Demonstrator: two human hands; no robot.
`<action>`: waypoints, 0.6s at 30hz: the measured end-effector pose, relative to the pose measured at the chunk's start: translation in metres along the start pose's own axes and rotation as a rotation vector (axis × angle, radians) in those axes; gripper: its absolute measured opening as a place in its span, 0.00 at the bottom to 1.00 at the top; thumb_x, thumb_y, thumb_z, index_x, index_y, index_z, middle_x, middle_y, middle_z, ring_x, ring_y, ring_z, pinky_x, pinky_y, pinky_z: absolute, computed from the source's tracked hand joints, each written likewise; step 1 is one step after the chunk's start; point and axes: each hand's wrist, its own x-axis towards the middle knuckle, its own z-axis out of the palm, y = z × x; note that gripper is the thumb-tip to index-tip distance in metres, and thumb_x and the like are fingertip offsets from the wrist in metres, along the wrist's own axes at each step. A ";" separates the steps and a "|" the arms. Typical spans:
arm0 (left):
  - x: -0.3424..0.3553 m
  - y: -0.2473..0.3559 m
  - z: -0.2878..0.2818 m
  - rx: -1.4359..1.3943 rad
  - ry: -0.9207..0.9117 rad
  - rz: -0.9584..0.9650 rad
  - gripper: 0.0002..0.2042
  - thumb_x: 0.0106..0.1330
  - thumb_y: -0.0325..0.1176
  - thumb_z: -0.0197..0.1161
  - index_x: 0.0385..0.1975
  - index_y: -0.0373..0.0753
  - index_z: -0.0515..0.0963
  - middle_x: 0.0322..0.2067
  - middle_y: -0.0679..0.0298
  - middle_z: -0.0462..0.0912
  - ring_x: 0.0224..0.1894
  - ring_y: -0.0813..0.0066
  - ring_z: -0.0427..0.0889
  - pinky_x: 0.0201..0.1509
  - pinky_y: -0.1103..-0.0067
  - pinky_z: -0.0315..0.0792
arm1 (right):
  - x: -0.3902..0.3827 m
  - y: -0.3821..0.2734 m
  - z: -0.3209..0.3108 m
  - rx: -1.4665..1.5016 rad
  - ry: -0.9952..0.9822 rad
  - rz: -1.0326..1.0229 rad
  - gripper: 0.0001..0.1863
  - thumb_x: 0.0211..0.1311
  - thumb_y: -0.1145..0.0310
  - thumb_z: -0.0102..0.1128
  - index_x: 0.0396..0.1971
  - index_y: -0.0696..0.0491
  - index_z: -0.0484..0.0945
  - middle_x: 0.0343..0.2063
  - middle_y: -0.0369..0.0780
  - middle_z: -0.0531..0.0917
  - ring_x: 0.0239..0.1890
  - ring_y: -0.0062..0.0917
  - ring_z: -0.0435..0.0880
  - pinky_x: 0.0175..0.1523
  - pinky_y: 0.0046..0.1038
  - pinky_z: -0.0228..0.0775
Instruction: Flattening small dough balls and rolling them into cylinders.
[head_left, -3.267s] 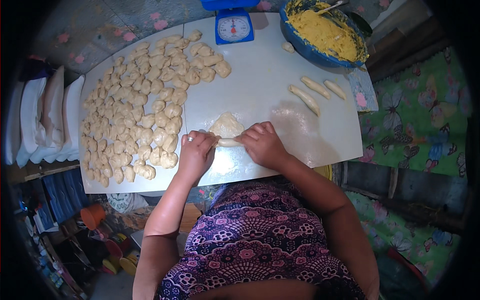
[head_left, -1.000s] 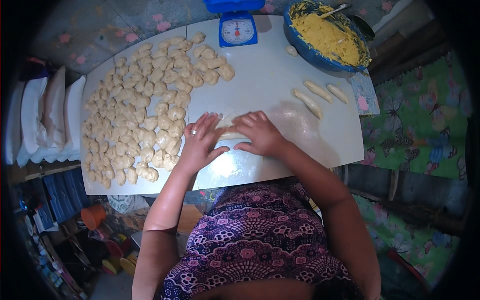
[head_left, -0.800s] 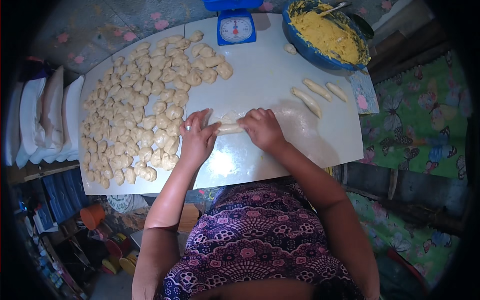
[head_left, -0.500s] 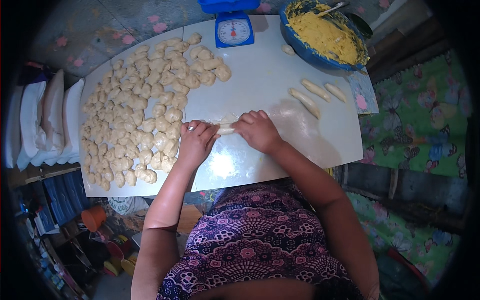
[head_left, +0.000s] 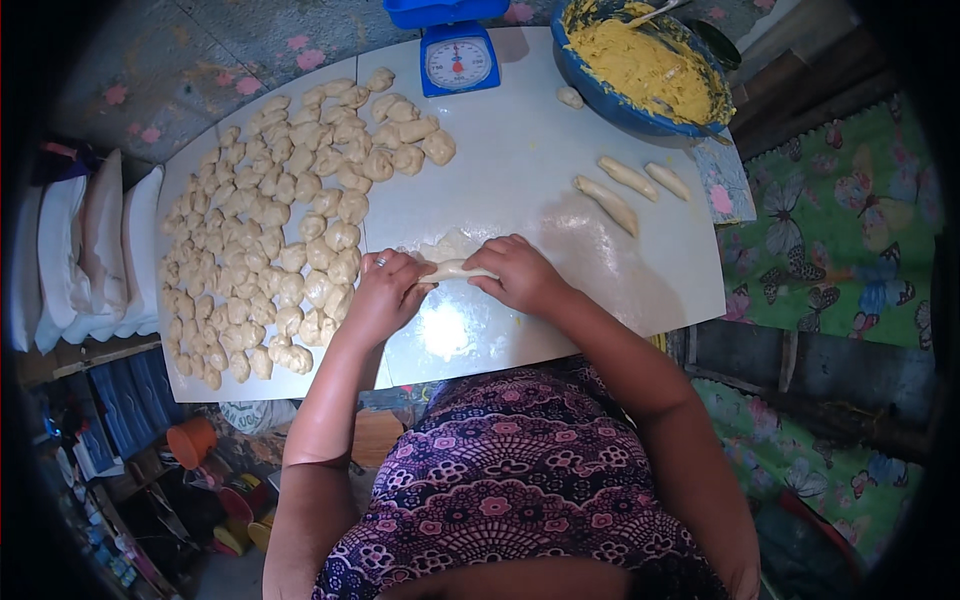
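Observation:
Between my two hands, near the middle of the table, lies a pale dough roll [head_left: 456, 269], with a thin flattened flap of dough [head_left: 450, 245] spread on its far side. My left hand [head_left: 388, 290], a ring on one finger, grips the roll's left end with bent fingers. The fingers and thumb of my right hand [head_left: 515, 275] close on its right end. Left of my hands, many lumps of dough [head_left: 270, 215] cover that side of the table. To the right, several finished-looking dough rolls [head_left: 607, 203] lie at an angle.
At the far side of the white table [head_left: 480, 150] stands a blue dial scale [head_left: 459, 62]. A blue basin [head_left: 575, 85] of yellow filling [head_left: 645, 65] with a spoon sits at the far right, a small dough piece [head_left: 570, 97] beside it. White sacks [head_left: 90, 240] are stacked at left.
My hands have drawn slightly back toward me, and the right thumb now shows under the roll. More of the roll and the flat flap behind it is visible.

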 end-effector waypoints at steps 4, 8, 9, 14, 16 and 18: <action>0.009 0.004 -0.002 -0.267 -0.039 -0.263 0.11 0.58 0.31 0.63 0.40 0.41 0.81 0.34 0.63 0.80 0.42 0.65 0.75 0.50 0.69 0.60 | 0.000 0.001 -0.008 0.166 -0.029 0.220 0.07 0.57 0.68 0.59 0.37 0.48 0.79 0.31 0.36 0.79 0.40 0.32 0.78 0.49 0.34 0.65; 0.016 0.003 0.007 0.025 0.207 -0.148 0.10 0.59 0.31 0.61 0.40 0.41 0.81 0.32 0.61 0.80 0.42 0.63 0.75 0.50 0.67 0.61 | 0.018 -0.013 -0.009 -0.175 -0.097 0.419 0.09 0.58 0.68 0.56 0.38 0.47 0.79 0.33 0.36 0.79 0.43 0.30 0.77 0.51 0.34 0.63; 0.020 0.008 0.006 0.167 0.258 -0.132 0.10 0.59 0.31 0.61 0.40 0.41 0.81 0.33 0.61 0.80 0.43 0.63 0.75 0.51 0.67 0.61 | 0.017 -0.010 -0.002 -0.242 0.064 0.328 0.10 0.57 0.68 0.56 0.40 0.46 0.79 0.34 0.36 0.79 0.44 0.29 0.76 0.51 0.33 0.62; 0.015 0.012 0.010 0.133 0.182 -0.060 0.12 0.58 0.32 0.63 0.42 0.41 0.80 0.39 0.63 0.79 0.45 0.63 0.74 0.52 0.66 0.61 | 0.013 -0.004 0.003 -0.234 0.111 -0.087 0.14 0.56 0.67 0.56 0.44 0.44 0.78 0.37 0.34 0.77 0.47 0.26 0.74 0.53 0.31 0.59; 0.014 0.010 0.010 0.100 0.186 0.042 0.14 0.58 0.32 0.63 0.44 0.42 0.79 0.39 0.63 0.78 0.46 0.62 0.74 0.52 0.66 0.61 | 0.013 -0.008 0.003 -0.173 0.071 -0.049 0.18 0.58 0.67 0.58 0.50 0.44 0.76 0.39 0.35 0.76 0.47 0.28 0.73 0.52 0.32 0.59; 0.017 0.002 0.012 0.139 0.129 -0.023 0.15 0.58 0.33 0.64 0.46 0.42 0.79 0.40 0.63 0.78 0.46 0.62 0.74 0.52 0.66 0.61 | 0.019 -0.002 0.001 -0.201 0.021 0.058 0.18 0.58 0.66 0.58 0.50 0.43 0.77 0.40 0.35 0.76 0.47 0.28 0.73 0.53 0.33 0.58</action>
